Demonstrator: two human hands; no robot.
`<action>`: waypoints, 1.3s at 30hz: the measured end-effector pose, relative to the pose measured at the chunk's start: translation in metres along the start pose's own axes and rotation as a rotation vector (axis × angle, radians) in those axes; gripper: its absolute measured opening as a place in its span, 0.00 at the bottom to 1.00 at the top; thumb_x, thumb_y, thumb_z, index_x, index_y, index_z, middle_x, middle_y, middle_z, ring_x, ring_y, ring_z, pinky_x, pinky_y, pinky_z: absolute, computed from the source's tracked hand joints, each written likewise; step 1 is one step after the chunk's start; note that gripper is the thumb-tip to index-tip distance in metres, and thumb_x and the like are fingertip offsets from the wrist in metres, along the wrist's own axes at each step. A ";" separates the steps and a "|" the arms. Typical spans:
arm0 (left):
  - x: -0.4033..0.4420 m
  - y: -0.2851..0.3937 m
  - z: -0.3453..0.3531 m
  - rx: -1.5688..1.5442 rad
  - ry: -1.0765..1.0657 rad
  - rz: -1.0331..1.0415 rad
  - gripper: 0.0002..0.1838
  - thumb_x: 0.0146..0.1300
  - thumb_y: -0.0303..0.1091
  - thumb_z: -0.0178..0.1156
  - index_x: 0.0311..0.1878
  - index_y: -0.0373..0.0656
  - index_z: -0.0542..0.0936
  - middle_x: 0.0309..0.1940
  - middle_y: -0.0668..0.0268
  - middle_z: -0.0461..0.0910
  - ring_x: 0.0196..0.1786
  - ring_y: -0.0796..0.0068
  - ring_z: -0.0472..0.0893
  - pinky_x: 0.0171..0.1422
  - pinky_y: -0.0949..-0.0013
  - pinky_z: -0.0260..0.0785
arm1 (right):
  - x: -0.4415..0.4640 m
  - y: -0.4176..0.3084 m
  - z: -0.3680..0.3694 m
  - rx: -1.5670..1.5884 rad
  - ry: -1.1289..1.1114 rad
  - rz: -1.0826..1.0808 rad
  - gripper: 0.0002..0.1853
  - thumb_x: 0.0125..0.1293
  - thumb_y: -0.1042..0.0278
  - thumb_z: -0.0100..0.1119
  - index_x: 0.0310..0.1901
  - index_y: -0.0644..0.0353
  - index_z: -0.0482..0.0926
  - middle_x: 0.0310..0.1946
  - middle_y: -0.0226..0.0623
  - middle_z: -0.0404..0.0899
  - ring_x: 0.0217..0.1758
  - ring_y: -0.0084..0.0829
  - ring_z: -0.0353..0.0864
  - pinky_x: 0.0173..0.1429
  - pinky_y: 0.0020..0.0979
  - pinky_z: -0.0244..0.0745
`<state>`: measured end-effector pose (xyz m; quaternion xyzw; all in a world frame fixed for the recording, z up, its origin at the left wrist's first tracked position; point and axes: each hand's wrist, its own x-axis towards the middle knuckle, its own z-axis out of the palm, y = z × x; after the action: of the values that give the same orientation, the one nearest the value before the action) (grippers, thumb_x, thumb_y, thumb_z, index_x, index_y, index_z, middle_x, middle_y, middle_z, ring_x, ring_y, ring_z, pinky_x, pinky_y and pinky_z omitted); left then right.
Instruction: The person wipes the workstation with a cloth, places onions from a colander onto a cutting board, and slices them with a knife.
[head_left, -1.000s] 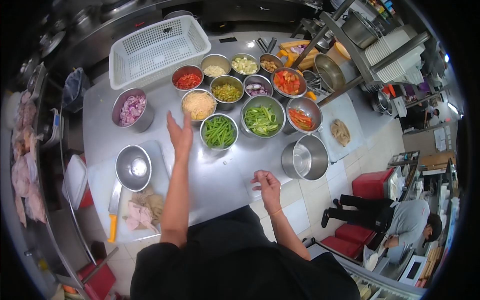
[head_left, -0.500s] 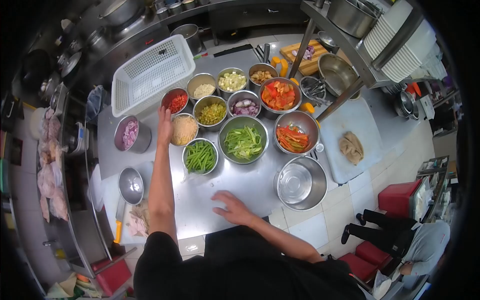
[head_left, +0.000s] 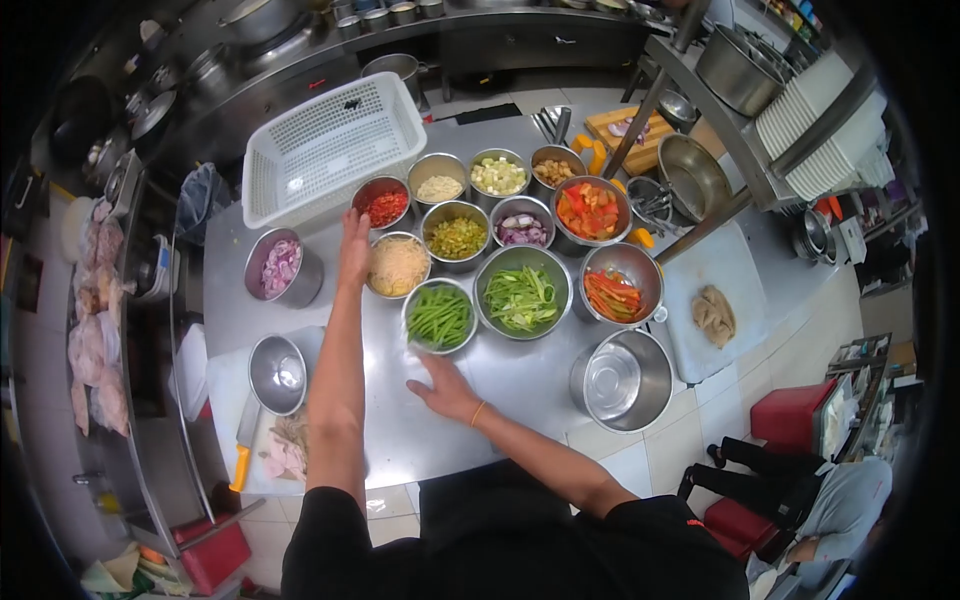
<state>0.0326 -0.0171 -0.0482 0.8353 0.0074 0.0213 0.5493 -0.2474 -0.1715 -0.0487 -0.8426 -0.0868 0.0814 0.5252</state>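
Observation:
My left hand (head_left: 354, 245) reaches to the near left side of the bowl of chopped red pepper (head_left: 383, 205), beside the bowl of pale shreds (head_left: 398, 266); its fingers are stretched out and hold nothing. Just below the bowl of green beans (head_left: 438, 316), my right hand (head_left: 445, 388) hovers over the steel table (head_left: 400, 430), fingers apart. Around these stand bowls of diced green pickles (head_left: 456, 235), sliced green vegetable (head_left: 522, 296), red onion (head_left: 523, 226) and orange strips (head_left: 614, 296). A pot of chopped onion (head_left: 281, 268) is at the left.
A white basket (head_left: 335, 150) lies behind the bowls. At the left are an empty bowl (head_left: 278, 374), a yellow-handled knife (head_left: 243, 450) and raw meat (head_left: 285, 455). An empty pot (head_left: 622, 380) stands at the right, near a steel shelf post (head_left: 705, 228). A person (head_left: 835, 500) is at lower right.
My left hand has moved from above the table to the red pepper bowl. My right hand has come inward and forward to the green beans. The view has shifted.

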 end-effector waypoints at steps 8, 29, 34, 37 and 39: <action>-0.025 0.041 -0.019 0.040 0.024 0.057 0.37 0.76 0.54 0.48 0.77 0.34 0.60 0.79 0.47 0.54 0.81 0.56 0.54 0.81 0.63 0.47 | 0.016 -0.011 -0.019 -0.041 0.071 -0.136 0.22 0.64 0.65 0.66 0.59 0.61 0.76 0.60 0.47 0.75 0.63 0.49 0.75 0.67 0.41 0.71; -0.387 -0.043 -0.243 0.725 0.422 -0.327 0.38 0.51 0.53 0.75 0.60 0.36 0.79 0.58 0.40 0.76 0.57 0.43 0.78 0.60 0.48 0.71 | -0.027 -0.038 0.029 -0.206 0.165 -0.099 0.16 0.60 0.71 0.68 0.50 0.58 0.82 0.54 0.44 0.78 0.60 0.49 0.73 0.65 0.44 0.70; -0.389 -0.057 -0.198 0.808 0.453 -0.315 0.40 0.43 0.43 0.76 0.62 0.38 0.75 0.61 0.44 0.71 0.60 0.40 0.72 0.63 0.47 0.69 | -0.019 -0.059 0.060 0.064 0.060 -0.033 0.09 0.63 0.72 0.66 0.45 0.60 0.83 0.49 0.41 0.82 0.55 0.45 0.78 0.59 0.39 0.74; -0.383 -0.052 -0.168 0.559 0.441 -0.166 0.37 0.41 0.37 0.74 0.59 0.39 0.76 0.58 0.47 0.72 0.57 0.40 0.73 0.61 0.47 0.70 | -0.032 -0.060 0.070 0.175 0.144 0.003 0.05 0.65 0.73 0.65 0.42 0.60 0.85 0.44 0.39 0.84 0.47 0.39 0.83 0.50 0.33 0.79; -0.372 -0.043 -0.140 0.506 0.424 -0.006 0.35 0.40 0.35 0.73 0.57 0.39 0.77 0.57 0.48 0.73 0.55 0.41 0.73 0.59 0.47 0.71 | -0.045 -0.058 0.068 0.213 0.282 0.045 0.05 0.66 0.73 0.65 0.43 0.60 0.85 0.44 0.38 0.84 0.46 0.37 0.84 0.50 0.32 0.79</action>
<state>-0.3446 0.1155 -0.0423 0.9223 0.1291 0.1907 0.3105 -0.3104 -0.0976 -0.0246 -0.7869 0.0157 -0.0170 0.6166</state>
